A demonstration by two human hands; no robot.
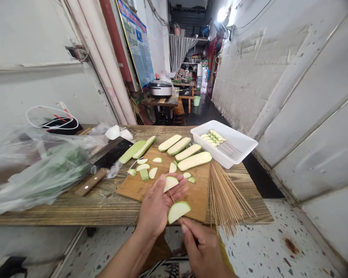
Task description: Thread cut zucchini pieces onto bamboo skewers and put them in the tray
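Observation:
My left hand (155, 202) is palm up, its thumb pressing a half-round zucchini slice (171, 184) against the fingers. Pinched in my right hand (201, 243) is a thin bamboo skewer (171, 196) that carries another zucchini slice (179, 211) and points at the slice in my left hand. Whether its tip has entered that slice is hard to see. Beneath lies a wooden cutting board (200, 193) with several loose slices and a small green chunk (144, 174). Halved zucchini (194, 160) rest along its back edge.
Right of the board, bamboo skewers (227, 199) fan out past the table edge. A white plastic tub (240, 144) holds loaded skewers. To the left lie a cleaver (104, 160) and plastic bags (46, 177). Farther back, a person sits beyond a table with a cooker (160, 88).

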